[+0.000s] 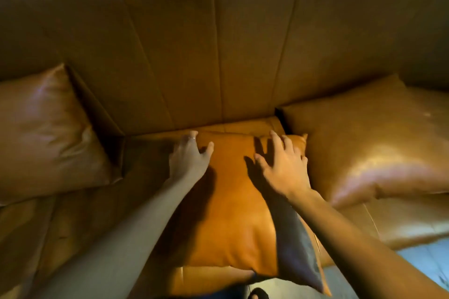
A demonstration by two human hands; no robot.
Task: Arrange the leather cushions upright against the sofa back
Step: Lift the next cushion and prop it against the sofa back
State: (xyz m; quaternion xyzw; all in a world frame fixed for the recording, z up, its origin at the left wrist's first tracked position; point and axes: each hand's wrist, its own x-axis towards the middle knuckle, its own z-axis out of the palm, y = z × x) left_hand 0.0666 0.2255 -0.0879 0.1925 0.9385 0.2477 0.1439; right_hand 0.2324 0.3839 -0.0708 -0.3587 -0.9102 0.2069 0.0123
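Observation:
An orange-brown leather cushion [228, 204] lies flat on the sofa seat in the middle, its far edge close to the sofa back [218, 43]. My left hand [188, 158] rests on its far left corner with fingers spread. My right hand [283, 165] hovers over or touches its far right part, fingers apart. A second leather cushion [46, 133] leans against the sofa back at the left. A third cushion [379, 143] lies tilted at the right, beside the middle one.
A grey fabric piece [295, 245] drapes over the middle cushion's right side under my right forearm. The seat's front edge and a pale floor [427, 264] show at the lower right. A dark shoe or foot [258, 295] is at the bottom.

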